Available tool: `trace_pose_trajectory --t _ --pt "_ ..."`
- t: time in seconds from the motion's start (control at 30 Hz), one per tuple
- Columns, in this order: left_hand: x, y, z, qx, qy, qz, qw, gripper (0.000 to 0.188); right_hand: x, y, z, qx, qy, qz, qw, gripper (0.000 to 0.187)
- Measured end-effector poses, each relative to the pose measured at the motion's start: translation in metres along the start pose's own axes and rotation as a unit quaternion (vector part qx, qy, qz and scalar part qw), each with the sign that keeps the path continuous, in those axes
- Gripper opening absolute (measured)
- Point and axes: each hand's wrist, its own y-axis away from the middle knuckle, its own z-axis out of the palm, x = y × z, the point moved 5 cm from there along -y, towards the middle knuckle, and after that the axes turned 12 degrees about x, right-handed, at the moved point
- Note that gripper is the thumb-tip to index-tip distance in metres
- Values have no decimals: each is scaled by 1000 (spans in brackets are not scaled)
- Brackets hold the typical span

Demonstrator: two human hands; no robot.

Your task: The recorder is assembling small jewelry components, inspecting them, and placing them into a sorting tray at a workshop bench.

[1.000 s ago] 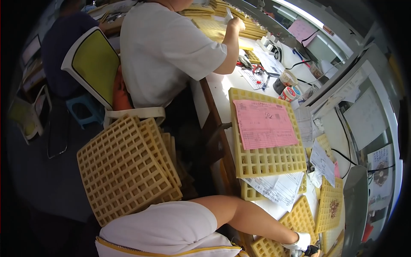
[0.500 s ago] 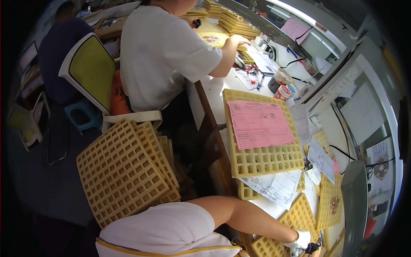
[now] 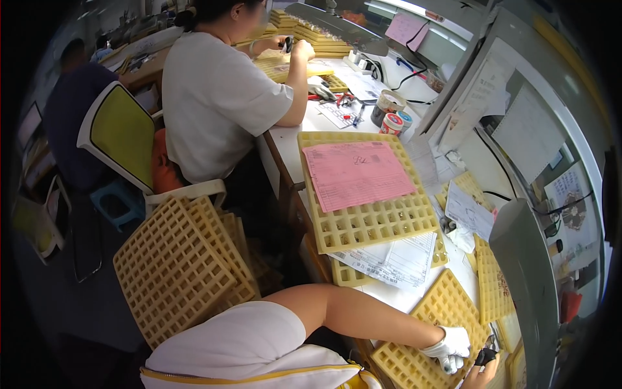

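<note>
My left hand [image 3: 449, 349], in a white glove, is over a yellow grid tray [image 3: 447, 299] with its fingers curled together. Whatever might be between those fingers is hidden. At the lower edge, my right hand [image 3: 481, 376] is partly cut off by the frame. It grips a small black object [image 3: 485, 356], and a thin metallic part shows just above it. A small gap separates the two hands. Several reddish small pieces lie on another yellow tray [image 3: 490, 275] close by. Under my left forearm the grid tray's square pockets are partly covered.
Ahead, a larger yellow grid tray [image 3: 414, 217] carries a pink form [image 3: 358, 175] and rests over white papers [image 3: 395, 259]. Stacked trays [image 3: 172, 266] stand at left. A grey curved panel [image 3: 528, 285] rises at right. A co-worker in a white shirt [image 3: 210, 91] sits ahead; jars [image 3: 391, 122] stand beyond.
The view has shifted, so the bench sits further left. My hands were close together at the black object; now the left has come away over the grid tray, and the right shows more.
</note>
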Motion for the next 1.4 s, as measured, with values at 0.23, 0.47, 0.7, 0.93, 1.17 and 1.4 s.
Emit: trace_pose_trajectory --t 0.23,0.47,0.7,0.93,1.17,1.4 --pt "10 29 11 -15 -4 -7 1000 21 -43 -16 -27 89 153 -64 982 35" --pt "10 37 -2 8 -2 -22 1000 21 -82 -22 -49 121 77 -140 980 29" --pt "43 50 6 33 -110 -13 993 31 -85 8 -110 218 113 -35 969 20" --pt "43 50 23 100 -153 -32 983 34 -15 33 -167 306 -19 79 949 8" --pt "38 49 13 109 -142 -27 984 33 31 62 -191 289 188 137 929 7" --pt "40 44 0 125 -188 -1 974 32 51 41 -202 253 239 115 930 10"
